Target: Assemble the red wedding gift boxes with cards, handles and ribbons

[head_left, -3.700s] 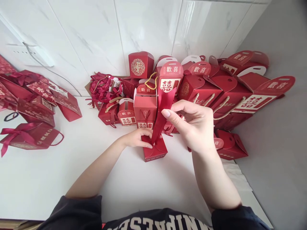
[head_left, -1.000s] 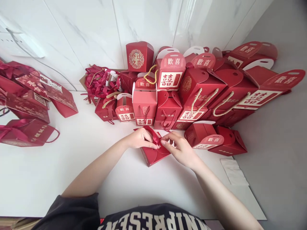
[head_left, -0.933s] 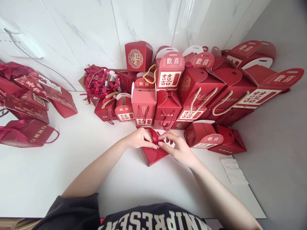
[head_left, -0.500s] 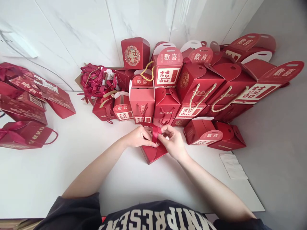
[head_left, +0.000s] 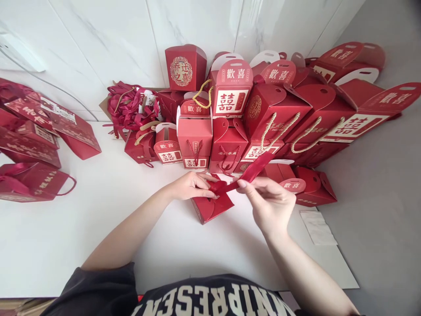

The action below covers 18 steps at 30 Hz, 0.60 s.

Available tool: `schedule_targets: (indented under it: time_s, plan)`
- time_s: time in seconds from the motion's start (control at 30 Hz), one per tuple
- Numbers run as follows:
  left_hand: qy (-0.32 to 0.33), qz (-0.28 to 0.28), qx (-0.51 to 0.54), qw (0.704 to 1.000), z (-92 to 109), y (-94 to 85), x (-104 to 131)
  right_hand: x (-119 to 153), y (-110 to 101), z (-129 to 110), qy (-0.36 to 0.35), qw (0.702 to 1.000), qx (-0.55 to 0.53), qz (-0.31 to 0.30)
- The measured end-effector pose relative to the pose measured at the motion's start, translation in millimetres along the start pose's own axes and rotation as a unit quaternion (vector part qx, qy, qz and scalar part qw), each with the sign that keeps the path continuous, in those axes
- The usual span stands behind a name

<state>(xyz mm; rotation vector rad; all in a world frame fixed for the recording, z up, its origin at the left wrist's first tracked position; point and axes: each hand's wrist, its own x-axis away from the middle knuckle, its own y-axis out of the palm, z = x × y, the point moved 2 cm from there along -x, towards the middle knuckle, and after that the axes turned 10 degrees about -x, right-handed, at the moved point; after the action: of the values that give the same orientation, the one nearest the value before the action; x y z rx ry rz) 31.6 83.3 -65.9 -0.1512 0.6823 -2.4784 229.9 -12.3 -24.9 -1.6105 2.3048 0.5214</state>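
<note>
A small red gift box [head_left: 210,208] lies on the white table in front of me, with a red satin ribbon [head_left: 255,169] at its top. My left hand [head_left: 194,186] rests over the box, thumb and fingers pinched on the ribbon where it meets the lid. To the right, my right hand [head_left: 268,199] is raised off the box and grips the ribbon between thumb and fingers. The ribbon runs taut between the two hands, and its free end sticks up past the right fingers. How it is looped on the box is partly hidden by my left fingers.
Stacked red gift boxes [head_left: 230,94] stand along the tiled wall, several with rope handles. A pile of red ribbons [head_left: 128,107] sits at back left. More red boxes and bags [head_left: 36,182] lie far left. A white tissue pack [head_left: 318,227] is near the right edge.
My right hand has moved right, away from the box, drawing the ribbon out with it. My left hand has stayed over the box. The view has shifted slightly.
</note>
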Motion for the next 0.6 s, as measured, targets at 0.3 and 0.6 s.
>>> schedule_targets:
  time_s: [0.3,0.6]
  plan:
    - [-0.049,-0.022,0.002,0.999,18,-5.2,0,52,72,-17,-0.444,0.822,0.190,-0.302]
    - [-0.005,-0.025,-0.101,0.995,30,-2.2,3,55,102,15,-0.314,0.774,0.256,-0.486]
